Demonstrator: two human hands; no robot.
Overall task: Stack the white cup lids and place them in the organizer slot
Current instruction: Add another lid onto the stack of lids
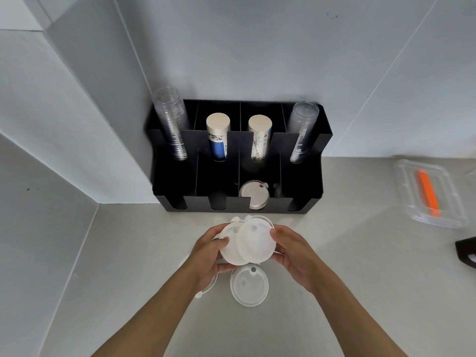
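I hold two overlapping white cup lids above the counter. My left hand (209,256) grips the left lid (230,249) and my right hand (293,256) grips the right lid (255,240), which lies partly over the left one. Another white lid (249,287) lies flat on the counter just below my hands. More lids peek out beyond my fingers (238,219) and under my left wrist (203,292). A black organizer (231,202) stands against the wall, with a stack of white lids (253,195) in its third front slot.
The organizer's rear slots hold two stacks of clear cups (171,119) (301,130) and two stacks of paper cups (217,135) (259,136). A clear plastic box with an orange item (427,194) sits at the right. A dark object (466,251) is at the right edge.
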